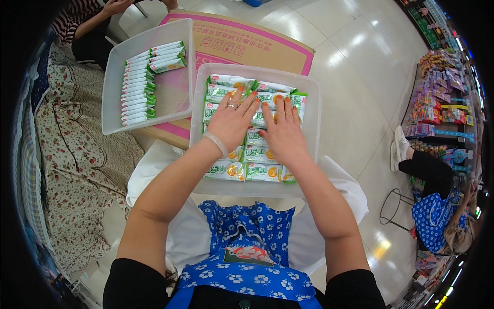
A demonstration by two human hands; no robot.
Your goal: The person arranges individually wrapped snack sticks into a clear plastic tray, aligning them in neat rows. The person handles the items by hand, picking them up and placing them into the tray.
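My left hand (232,123) rests palm down, fingers spread, on white-and-green snack packets (225,170) laid in rows in a translucent plastic tub (313,131). Beside it, my right hand (285,133) presses flat on the same layer. A ring and a pale wristband are on my left side. Most packets lie flat, and one (299,106) stands lengthwise along the right wall. My hands hide the middle of the layer. To the left, a second translucent tub (110,89) holds a column of overlapping packets (135,96) and a shorter stack (168,63) beside it.
Under the tubs is a printed cardboard carton (285,54) with a pink border. Floral cloth (77,135) hangs at left. A person's arm (90,25) shows top left; another person (428,208) is at right by a metal ring frame (393,206) and hanging bagged goods (424,104).
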